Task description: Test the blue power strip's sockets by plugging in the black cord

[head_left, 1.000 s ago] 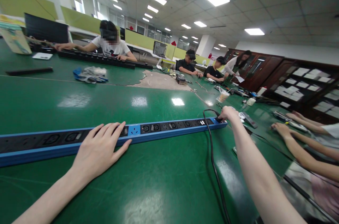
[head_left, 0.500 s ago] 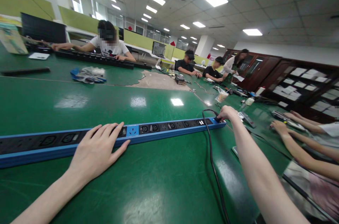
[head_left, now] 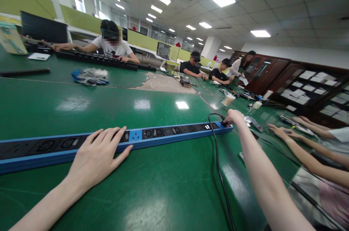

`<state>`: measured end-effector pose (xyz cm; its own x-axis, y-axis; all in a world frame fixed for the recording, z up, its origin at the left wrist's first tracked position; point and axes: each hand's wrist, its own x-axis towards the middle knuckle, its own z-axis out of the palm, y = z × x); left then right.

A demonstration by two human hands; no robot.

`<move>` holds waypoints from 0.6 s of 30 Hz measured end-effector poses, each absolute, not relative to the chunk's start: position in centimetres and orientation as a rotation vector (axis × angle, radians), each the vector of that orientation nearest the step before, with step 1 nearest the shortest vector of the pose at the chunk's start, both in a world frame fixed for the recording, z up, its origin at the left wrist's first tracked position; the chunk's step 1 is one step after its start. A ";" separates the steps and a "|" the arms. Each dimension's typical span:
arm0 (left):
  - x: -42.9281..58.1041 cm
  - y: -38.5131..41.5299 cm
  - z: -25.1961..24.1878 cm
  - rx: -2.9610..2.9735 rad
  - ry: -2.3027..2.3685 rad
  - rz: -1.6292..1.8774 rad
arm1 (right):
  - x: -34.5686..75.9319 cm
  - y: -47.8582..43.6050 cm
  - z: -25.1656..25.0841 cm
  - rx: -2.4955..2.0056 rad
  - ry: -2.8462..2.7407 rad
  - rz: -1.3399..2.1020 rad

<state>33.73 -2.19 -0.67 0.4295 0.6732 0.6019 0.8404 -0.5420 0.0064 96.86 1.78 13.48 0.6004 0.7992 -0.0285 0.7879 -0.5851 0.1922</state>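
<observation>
A long blue power strip (head_left: pixel 160 139) with black sockets lies across the green table in front of me. My left hand (head_left: pixel 95 152) spans it left of the blue socket, fingers over the top to the far edge and thumb along the near side. At the strip's right end, my right hand (head_left: pixel 233 116) is closed on a black plug (head_left: pixel 224 122), partly hidden by the fingers. From the plug a black cable (head_left: pixel 217 158) loops over the strip and runs down towards me. How deep the plug sits cannot be seen.
Blue-and-white gloves (head_left: pixel 89 76) and a dark bar (head_left: pixel 24 72) lie at the far left. A drink cup (head_left: pixel 228 98) stands beyond my right hand. On the right, a co-worker's hands (head_left: pixel 280 132) are over the table. Other people sit further back.
The co-worker's hand at the right has moved left and slightly up. My left hand and the strip sit almost the same, and my right hand stays on the plug.
</observation>
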 end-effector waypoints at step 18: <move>33.7 -2.1 -0.7 -2.405 -1.294 -0.862 | 95.5 0.9 14.2 2.654 1.303 0.063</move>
<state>33.69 -2.11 -0.66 0.4214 0.6618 0.6200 0.8270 -0.5610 0.0366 95.55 0.90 14.24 0.6141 0.7881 -0.0430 0.7802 -0.5980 0.1834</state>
